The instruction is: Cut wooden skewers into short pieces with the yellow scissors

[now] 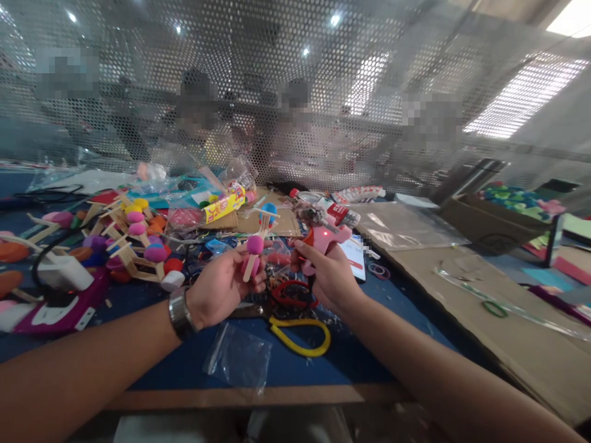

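Clear plastic bag (240,360) lies nearest, yellow scissors handle (314,352) just beyond to the right. L hand (215,289) clamped on a stick-and-ball craft (254,245) above the tbl (341,372), R hand (336,277) wrapped round a pink glue gun (330,239) near it; red-label btl (339,214) lies behind.

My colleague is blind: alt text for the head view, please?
A person's left hand holds a stick-and-ball craft piece while the right hand grips a pink glue gun over a cluttered blue table; similar pieces lie at left.
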### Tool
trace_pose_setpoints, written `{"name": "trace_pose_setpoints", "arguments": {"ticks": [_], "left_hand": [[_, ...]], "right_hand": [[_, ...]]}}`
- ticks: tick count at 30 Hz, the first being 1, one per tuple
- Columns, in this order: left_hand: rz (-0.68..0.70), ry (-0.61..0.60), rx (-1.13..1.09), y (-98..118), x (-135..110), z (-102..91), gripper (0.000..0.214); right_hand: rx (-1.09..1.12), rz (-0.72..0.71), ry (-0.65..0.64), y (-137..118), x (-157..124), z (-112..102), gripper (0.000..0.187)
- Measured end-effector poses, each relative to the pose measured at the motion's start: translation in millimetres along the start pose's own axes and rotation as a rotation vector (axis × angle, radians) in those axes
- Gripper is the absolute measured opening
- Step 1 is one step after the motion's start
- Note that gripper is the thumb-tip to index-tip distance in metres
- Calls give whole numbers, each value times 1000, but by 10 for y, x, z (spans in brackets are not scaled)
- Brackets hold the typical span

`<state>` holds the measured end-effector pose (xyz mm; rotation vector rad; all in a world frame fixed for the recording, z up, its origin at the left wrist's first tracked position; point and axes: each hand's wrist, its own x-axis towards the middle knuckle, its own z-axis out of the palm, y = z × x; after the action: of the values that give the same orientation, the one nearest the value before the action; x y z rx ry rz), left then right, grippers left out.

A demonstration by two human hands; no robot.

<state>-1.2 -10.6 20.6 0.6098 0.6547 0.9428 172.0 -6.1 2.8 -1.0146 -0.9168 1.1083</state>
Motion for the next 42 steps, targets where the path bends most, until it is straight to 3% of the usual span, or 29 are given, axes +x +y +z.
{"name": "trace_pose_setpoints", "arguments": {"ticks": [5, 9, 12, 17, 23, 29, 37, 42], "left_hand": [[62, 39, 37, -4, 23, -5, 19], [119, -65, 97, -41, 43, -41, 1], [148, -113, 120, -66, 47, -63, 20], [193, -58, 131, -85, 61, -95, 43], [283, -41, 118, -90, 89, -97, 40], [275, -15, 76, -67, 72, -32, 27], [287, -14, 41, -60, 45, -15, 39], [293, 21, 50, -57, 48, -16, 38]], "right_hand": [[19, 13, -7, 6, 0, 2, 25], [53, 47, -18, 7, 9, 2, 27], [108, 51, -27, 16, 11, 5, 26], [86, 62, -94, 37, -10, -17, 29], [40, 107, -135, 76, -8, -56, 35], [27, 83, -164, 65, -15, -48, 34], [48, 96, -130, 48, -23, -18, 33], [93, 127, -98, 45, -25, -11, 43]]}}
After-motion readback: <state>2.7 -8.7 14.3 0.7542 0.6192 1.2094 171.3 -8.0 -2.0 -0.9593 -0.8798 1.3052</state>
